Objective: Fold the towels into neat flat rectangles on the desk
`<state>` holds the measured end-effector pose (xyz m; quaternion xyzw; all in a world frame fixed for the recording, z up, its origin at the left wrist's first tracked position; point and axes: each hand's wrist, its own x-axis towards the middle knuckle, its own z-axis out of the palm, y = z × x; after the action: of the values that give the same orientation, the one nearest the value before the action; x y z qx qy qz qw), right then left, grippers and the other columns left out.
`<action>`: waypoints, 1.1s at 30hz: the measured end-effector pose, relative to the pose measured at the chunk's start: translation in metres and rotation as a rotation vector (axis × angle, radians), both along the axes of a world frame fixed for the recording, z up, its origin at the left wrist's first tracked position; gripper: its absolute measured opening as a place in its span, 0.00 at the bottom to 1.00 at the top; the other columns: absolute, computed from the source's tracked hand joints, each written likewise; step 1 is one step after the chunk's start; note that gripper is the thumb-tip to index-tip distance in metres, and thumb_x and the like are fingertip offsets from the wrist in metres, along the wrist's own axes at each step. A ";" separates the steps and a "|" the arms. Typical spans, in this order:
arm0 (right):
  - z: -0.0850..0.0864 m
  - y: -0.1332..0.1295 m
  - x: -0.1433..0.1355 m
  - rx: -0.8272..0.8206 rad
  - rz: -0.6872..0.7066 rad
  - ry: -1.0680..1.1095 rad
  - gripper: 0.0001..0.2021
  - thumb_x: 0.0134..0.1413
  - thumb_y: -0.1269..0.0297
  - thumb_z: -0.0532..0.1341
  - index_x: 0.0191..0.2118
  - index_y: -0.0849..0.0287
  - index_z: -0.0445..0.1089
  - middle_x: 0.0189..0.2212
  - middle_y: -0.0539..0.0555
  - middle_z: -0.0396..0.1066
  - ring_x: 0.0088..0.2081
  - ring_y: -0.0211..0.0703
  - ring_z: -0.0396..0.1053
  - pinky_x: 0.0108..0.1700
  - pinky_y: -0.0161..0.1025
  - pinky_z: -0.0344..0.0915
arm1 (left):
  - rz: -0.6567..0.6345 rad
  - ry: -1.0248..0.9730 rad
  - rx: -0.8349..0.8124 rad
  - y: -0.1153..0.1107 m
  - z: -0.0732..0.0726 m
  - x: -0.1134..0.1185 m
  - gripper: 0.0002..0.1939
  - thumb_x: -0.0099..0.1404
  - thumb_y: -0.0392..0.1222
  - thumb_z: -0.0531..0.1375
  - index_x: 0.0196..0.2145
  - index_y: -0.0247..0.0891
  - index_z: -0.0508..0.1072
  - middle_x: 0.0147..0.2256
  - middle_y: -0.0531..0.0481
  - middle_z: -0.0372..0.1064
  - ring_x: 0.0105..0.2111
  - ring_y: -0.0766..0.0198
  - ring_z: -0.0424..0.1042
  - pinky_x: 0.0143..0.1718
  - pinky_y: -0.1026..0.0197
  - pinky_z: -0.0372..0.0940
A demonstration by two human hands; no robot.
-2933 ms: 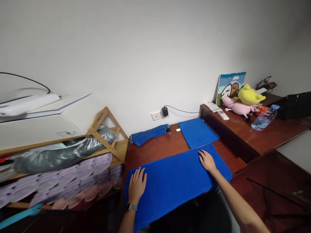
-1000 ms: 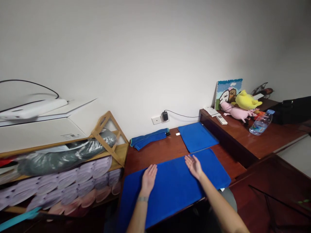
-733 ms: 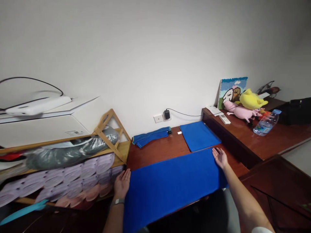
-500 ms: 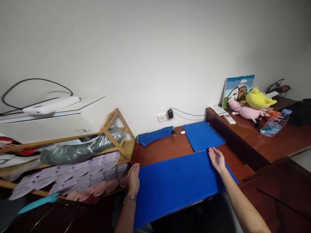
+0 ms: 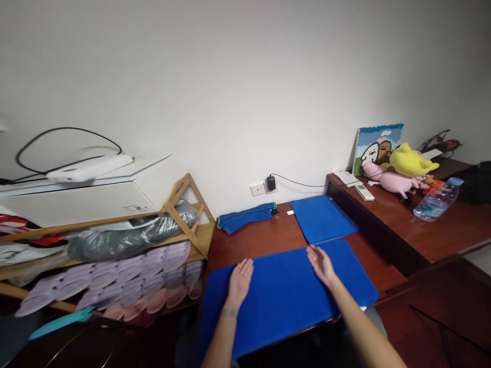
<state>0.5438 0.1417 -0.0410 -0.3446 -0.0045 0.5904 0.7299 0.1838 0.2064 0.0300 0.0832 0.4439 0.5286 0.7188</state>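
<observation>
A large blue cloth lies flat along the front of the brown desk, its near edge reaching the desk's front. Over its left part is my left hand, fingers stretched and holding nothing. My right hand is over the cloth's right part, near its far edge, with fingers extended and nothing held. Behind it lies a smaller blue folded piece. A narrow blue folded bundle rests near the wall.
At left, a wooden rack holds lilac and pink slippers and a white box. The raised right surface bears a remote, plush toys and a bottle. A black plug sits in the wall.
Both my hands have moved inward over the large blue cloth, closer together. The cloth's left and right corners now show more fully. The view has shifted slightly.
</observation>
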 end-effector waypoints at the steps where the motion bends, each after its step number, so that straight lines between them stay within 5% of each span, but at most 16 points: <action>1: 0.002 -0.006 0.033 -0.029 -0.070 -0.017 0.09 0.57 0.63 0.70 0.45 0.53 0.79 0.43 0.57 0.85 0.50 0.51 0.84 0.54 0.47 0.82 | 0.055 0.023 0.002 0.005 0.005 -0.027 0.25 0.74 0.37 0.55 0.66 0.38 0.73 0.72 0.32 0.68 0.74 0.51 0.63 0.73 0.46 0.65; 4: 0.010 -0.023 0.115 -0.146 -0.270 -0.060 0.06 0.62 0.64 0.64 0.44 0.54 0.77 0.42 0.57 0.84 0.45 0.46 0.84 0.52 0.43 0.82 | 0.194 0.085 0.013 0.018 0.016 -0.093 0.21 0.76 0.36 0.52 0.61 0.42 0.75 0.70 0.39 0.71 0.75 0.55 0.62 0.71 0.51 0.67; 6: 0.015 -0.027 0.147 -0.179 -0.326 -0.074 0.07 0.65 0.64 0.61 0.43 0.53 0.76 0.43 0.57 0.84 0.45 0.44 0.84 0.53 0.43 0.82 | 0.239 0.123 0.025 0.024 0.017 -0.116 0.18 0.76 0.36 0.52 0.56 0.42 0.77 0.67 0.40 0.75 0.74 0.55 0.64 0.70 0.51 0.69; 11: 0.020 -0.021 0.156 -0.176 -0.358 -0.085 0.06 0.62 0.64 0.62 0.42 0.53 0.76 0.46 0.58 0.83 0.48 0.47 0.84 0.56 0.47 0.82 | 0.297 0.206 0.102 0.026 0.007 -0.114 0.10 0.74 0.37 0.58 0.46 0.43 0.79 0.62 0.44 0.79 0.75 0.55 0.62 0.74 0.50 0.63; 14: 0.024 -0.015 0.115 -0.102 -0.373 -0.082 0.08 0.59 0.65 0.65 0.44 0.52 0.77 0.46 0.55 0.84 0.51 0.45 0.84 0.58 0.44 0.81 | 0.293 0.221 0.182 0.016 -0.002 -0.084 0.11 0.72 0.39 0.59 0.46 0.43 0.81 0.62 0.44 0.80 0.75 0.54 0.63 0.76 0.50 0.59; 18: 0.025 -0.009 -0.009 0.128 -0.134 -0.024 0.15 0.58 0.64 0.68 0.51 0.51 0.80 0.52 0.56 0.85 0.60 0.53 0.80 0.61 0.51 0.80 | 0.022 0.041 0.265 -0.011 -0.012 -0.002 0.20 0.71 0.41 0.59 0.56 0.38 0.81 0.65 0.35 0.77 0.73 0.48 0.65 0.78 0.43 0.56; 21: 0.017 -0.005 -0.107 0.119 0.143 0.043 0.13 0.60 0.59 0.70 0.50 0.53 0.81 0.53 0.58 0.85 0.62 0.55 0.79 0.61 0.52 0.80 | -0.168 -0.121 0.125 -0.030 -0.015 0.061 0.24 0.73 0.42 0.58 0.63 0.36 0.77 0.68 0.31 0.72 0.74 0.49 0.64 0.77 0.43 0.59; 24: 0.004 -0.005 -0.140 0.063 0.170 0.056 0.12 0.61 0.57 0.70 0.48 0.53 0.82 0.52 0.57 0.85 0.61 0.51 0.80 0.59 0.45 0.79 | -0.155 -0.166 -0.011 -0.037 -0.017 0.075 0.26 0.75 0.43 0.57 0.67 0.35 0.73 0.71 0.30 0.68 0.74 0.50 0.64 0.74 0.47 0.65; 27: -0.003 -0.017 -0.090 0.015 0.040 0.016 0.11 0.59 0.58 0.71 0.47 0.53 0.81 0.51 0.57 0.85 0.57 0.49 0.82 0.56 0.43 0.80 | -0.065 -0.153 -0.003 -0.029 -0.020 0.030 0.27 0.75 0.42 0.56 0.69 0.39 0.71 0.72 0.33 0.67 0.73 0.50 0.65 0.72 0.45 0.67; 33: 0.015 -0.054 0.091 -0.117 -0.248 -0.051 0.08 0.62 0.59 0.65 0.44 0.53 0.77 0.45 0.57 0.84 0.51 0.47 0.83 0.54 0.43 0.81 | 0.136 0.245 0.127 -0.004 -0.018 -0.103 0.22 0.75 0.41 0.52 0.61 0.41 0.76 0.65 0.37 0.77 0.71 0.51 0.69 0.72 0.44 0.67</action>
<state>0.6347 0.0879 -0.0262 -0.3991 0.0541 0.4858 0.7757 0.0805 0.2023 0.0121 0.1619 0.4985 0.5887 0.6153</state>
